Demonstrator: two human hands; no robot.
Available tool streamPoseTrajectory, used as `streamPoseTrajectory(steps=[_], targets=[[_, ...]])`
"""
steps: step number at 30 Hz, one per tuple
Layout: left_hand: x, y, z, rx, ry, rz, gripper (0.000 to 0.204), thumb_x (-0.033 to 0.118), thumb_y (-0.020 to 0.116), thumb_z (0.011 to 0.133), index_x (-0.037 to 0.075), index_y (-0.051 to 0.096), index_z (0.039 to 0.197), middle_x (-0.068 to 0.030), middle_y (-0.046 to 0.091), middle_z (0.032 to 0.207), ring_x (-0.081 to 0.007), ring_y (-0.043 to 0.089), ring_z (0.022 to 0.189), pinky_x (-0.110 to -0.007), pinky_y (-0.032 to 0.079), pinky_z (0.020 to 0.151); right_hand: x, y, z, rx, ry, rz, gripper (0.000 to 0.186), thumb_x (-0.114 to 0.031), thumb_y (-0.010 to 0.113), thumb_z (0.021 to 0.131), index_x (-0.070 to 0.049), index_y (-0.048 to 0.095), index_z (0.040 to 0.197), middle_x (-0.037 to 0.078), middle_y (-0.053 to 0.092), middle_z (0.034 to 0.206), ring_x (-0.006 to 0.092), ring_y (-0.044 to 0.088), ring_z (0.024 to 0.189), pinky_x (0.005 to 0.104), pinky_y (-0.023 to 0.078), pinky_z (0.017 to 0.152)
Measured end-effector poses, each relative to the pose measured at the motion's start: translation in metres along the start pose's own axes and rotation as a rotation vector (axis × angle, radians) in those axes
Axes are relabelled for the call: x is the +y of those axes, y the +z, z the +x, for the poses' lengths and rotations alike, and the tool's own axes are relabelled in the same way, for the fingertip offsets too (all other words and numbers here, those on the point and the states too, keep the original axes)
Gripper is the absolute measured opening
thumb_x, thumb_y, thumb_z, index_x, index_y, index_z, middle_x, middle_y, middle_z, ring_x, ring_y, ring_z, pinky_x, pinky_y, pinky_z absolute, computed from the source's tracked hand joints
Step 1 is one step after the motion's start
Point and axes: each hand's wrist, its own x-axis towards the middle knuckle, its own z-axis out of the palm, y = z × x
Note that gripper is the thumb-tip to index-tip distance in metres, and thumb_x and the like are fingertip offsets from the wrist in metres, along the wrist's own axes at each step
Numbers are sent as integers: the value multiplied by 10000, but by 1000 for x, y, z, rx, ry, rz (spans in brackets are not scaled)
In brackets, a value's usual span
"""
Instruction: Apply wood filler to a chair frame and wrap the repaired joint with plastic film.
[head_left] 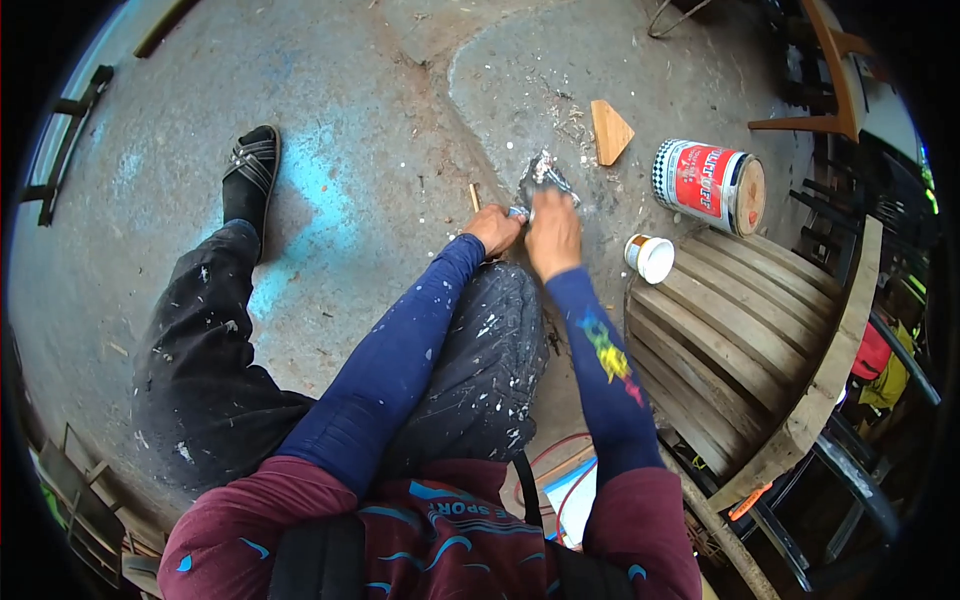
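My left hand (495, 230) is closed in front of my bent right knee, with a small bluish-white piece (518, 212) showing at its fingertips. I cannot make out what that piece is. Right beside it, my right hand (553, 235) has its fingers curled down and a little blurred; whatever it grips is hidden. Just beyond both hands is a dark, white-spattered shape (543, 172), perhaps my right shoe. A short thin wooden stick (474, 197) lies by the left hand.
To the right stand a slatted wooden bench (740, 300), a small white tub (650, 258) and a large red-and-white can (705, 185). A wooden block (610, 132) lies ahead on the paint-stained concrete floor (370, 130). My left foot in a black sandal (251, 185) is at left.
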Motion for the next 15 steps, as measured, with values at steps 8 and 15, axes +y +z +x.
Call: streamPoseTrajectory(steps=[8, 15], targets=[[-22, 3, 9, 48, 75, -57, 534, 401, 536, 933, -109, 672, 1013, -322, 687, 895, -400, 703, 896, -448, 538, 839, -21, 2, 6, -39, -24, -36, 236, -86, 650, 823, 19, 677, 1033, 169, 618, 1044, 375, 580, 1010, 465, 529, 834], [-1, -6, 7, -144, -67, -107, 430, 350, 530, 964, -51, 681, 996, -192, 711, 814, -325, 691, 736, -419, 539, 735, -7, -1, 4, -64, -41, -93, 204, -93, 602, 877, 22, 675, 1029, 156, 597, 1072, 378, 573, 1043, 471, 545, 839]])
